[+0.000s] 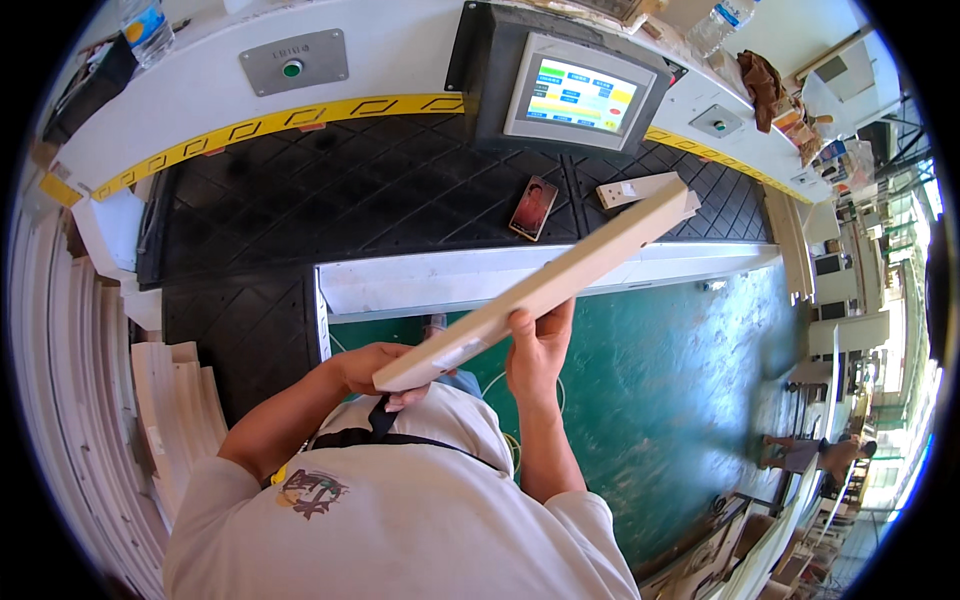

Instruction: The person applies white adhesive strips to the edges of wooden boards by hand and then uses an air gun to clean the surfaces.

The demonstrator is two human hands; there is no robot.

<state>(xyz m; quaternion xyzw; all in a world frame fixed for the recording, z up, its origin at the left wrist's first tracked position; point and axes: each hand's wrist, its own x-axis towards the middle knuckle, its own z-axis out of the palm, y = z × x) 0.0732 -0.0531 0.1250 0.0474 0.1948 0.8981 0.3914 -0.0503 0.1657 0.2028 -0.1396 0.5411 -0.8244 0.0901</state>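
A person in a light beige T-shirt (400,510) holds a long, narrow, pale wooden board (570,268) slantwise in front of the body, its far end raised toward the right, in a workshop with a glossy green floor (650,400). The left hand (370,368) is closed around the board's near end, fingertips showing beneath it; the right hand (540,352) grips it near mid-length, thumb pressed to the near side, the other fingers largely hidden behind. Beyond the board, which partly covers a white metal rail (420,280), lies a black, diamond-patterned work surface (350,190) bearing a small, dark red rectangular item (534,208) and short, pale pieces with drilled holes (615,192), beneath a grey-framed touchscreen (575,95)
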